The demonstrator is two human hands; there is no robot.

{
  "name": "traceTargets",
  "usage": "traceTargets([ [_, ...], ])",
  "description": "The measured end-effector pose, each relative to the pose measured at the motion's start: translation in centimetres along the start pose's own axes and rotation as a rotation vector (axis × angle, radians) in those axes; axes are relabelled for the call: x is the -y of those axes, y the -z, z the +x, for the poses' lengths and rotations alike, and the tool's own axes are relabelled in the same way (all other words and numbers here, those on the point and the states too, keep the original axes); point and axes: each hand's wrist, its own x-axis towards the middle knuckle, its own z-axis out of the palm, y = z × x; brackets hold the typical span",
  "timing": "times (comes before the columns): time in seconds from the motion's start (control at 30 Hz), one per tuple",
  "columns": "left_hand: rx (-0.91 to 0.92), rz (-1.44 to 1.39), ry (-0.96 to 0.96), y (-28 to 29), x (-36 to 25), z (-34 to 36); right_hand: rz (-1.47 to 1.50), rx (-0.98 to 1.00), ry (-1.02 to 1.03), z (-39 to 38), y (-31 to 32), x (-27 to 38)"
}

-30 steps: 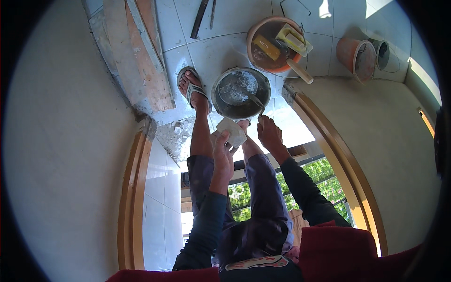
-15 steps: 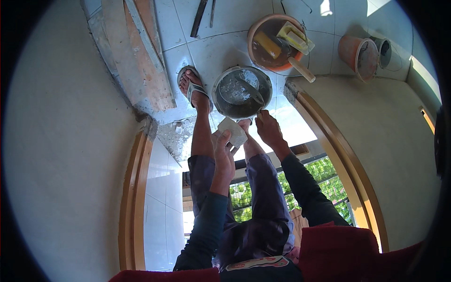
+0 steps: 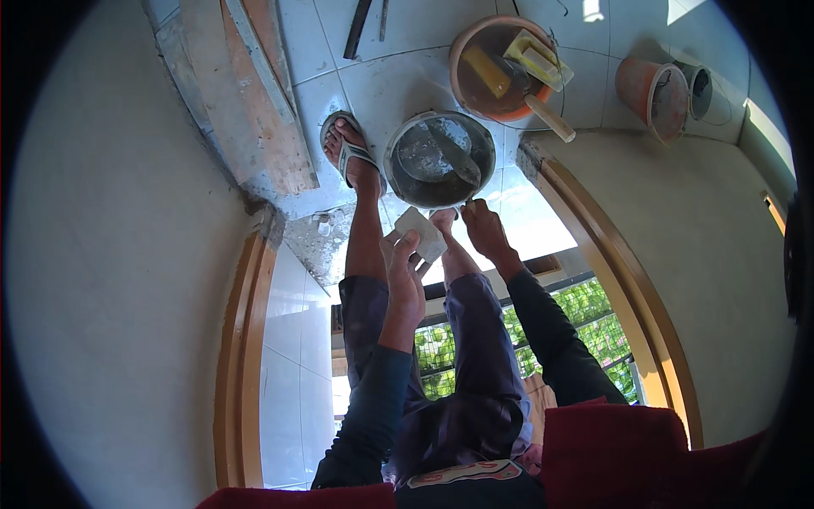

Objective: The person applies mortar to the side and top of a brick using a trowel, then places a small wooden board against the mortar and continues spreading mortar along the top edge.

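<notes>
A small pale grey tile piece (image 3: 422, 232) rests in my left hand (image 3: 405, 276), thumb over its face and fingers beneath. My right hand (image 3: 486, 231) is closed round the handle of a trowel, which it mostly hides. The trowel's blade (image 3: 455, 159) points away from me, into a dark bucket (image 3: 393, 176) with grey, wet-looking mortar (image 3: 415, 151) inside. The bucket stands on the floor just beyond my hands, beside my sandalled left foot.
An orange basin (image 3: 459, 95) of murky water holds a yellow float (image 3: 538, 61) and a wooden-handled tool (image 3: 549, 117). Orange (image 3: 636, 85) and dark (image 3: 700, 92) buckets lie tipped at the far right. Boards (image 3: 220, 93) lie at left. Brown door frames (image 3: 246, 356) flank me.
The trowel blade has shifted slightly inside the bucket. The whole view has moved a little; both hands keep their hold on the tile piece and the trowel.
</notes>
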Motion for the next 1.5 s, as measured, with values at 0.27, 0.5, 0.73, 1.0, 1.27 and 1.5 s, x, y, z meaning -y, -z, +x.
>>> traceTargets([
  [0.27, -0.022, 0.032, 0.008, 0.1, 0.1, 0.0, -0.232, -0.012, -0.102, 2.6, 2.5, 2.5],
  [0.5, 0.008, 0.034, 0.008, -0.8, 0.3, 0.0, -0.407, 0.059, 0.153, 2.2, 0.4, -0.6],
  [0.73, -0.007, 0.020, -0.013, -0.4, -0.1, -0.3, -0.439, -0.044, 0.046, -0.6, 3.8, 3.5],
  [1.0, 0.027, 0.027, 0.021, -1.0, 0.1, -0.1, -0.778, 0.033, 0.219, 8.2, -2.0, -0.1],
  [1.27, -0.029, -0.003, 0.005, -0.3, -0.8, -0.5, 0.353, 0.451, -0.417, 7.8, 2.6, 5.1],
  [1.5, -0.005, 0.010, -0.005, -1.0, -0.6, -0.5, 1.041, 0.603, -0.767, 7.5, 0.5, 2.6],
])
